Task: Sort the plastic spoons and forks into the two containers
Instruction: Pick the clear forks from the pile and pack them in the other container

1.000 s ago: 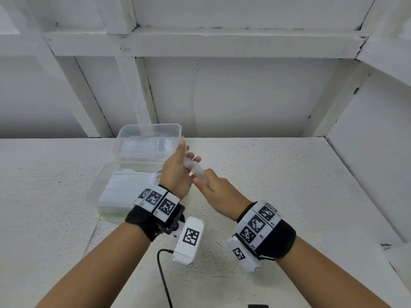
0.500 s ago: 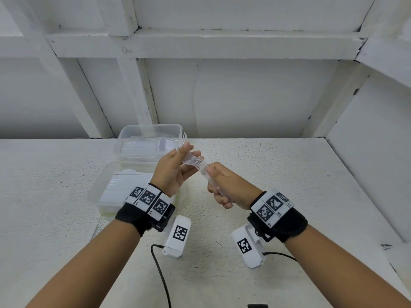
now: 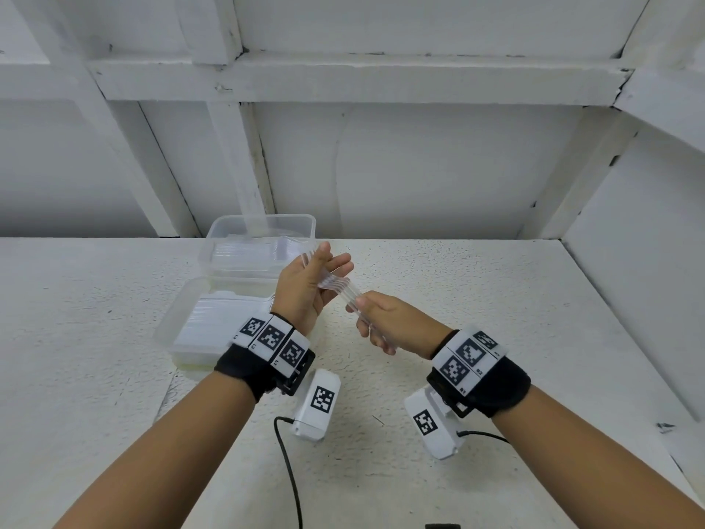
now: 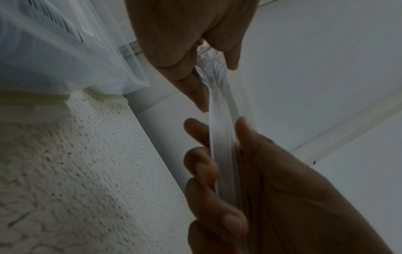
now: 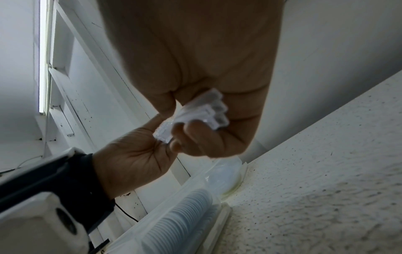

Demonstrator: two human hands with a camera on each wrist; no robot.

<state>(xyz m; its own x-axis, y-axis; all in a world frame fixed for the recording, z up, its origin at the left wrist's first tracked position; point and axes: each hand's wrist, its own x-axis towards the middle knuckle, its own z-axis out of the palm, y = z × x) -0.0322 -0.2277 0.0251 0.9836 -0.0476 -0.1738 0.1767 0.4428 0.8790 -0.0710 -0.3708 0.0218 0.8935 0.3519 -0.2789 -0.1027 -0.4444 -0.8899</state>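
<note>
Clear plastic cutlery, a small bundle (image 3: pixel 340 291), spans the gap between both hands above the white tabletop (image 3: pixel 477 299); whether it holds forks or spoons cannot be told. The right hand (image 3: pixel 385 322) is curled round the handle end, knuckles up. The left hand (image 3: pixel 309 288) pinches the far end between thumb and fingers, palm turned right. Two translucent containers stand left of the hands: the far container (image 3: pixel 263 242) near the back wall and the near container (image 3: pixel 202 318) just in front of it, both stacked with cutlery. The tabletop lies open to the right up to the side wall. Compared with half a second earlier, the left hand's fingers have spread wider and the right hand has drawn slightly back, exposing more of the bundle.
</note>
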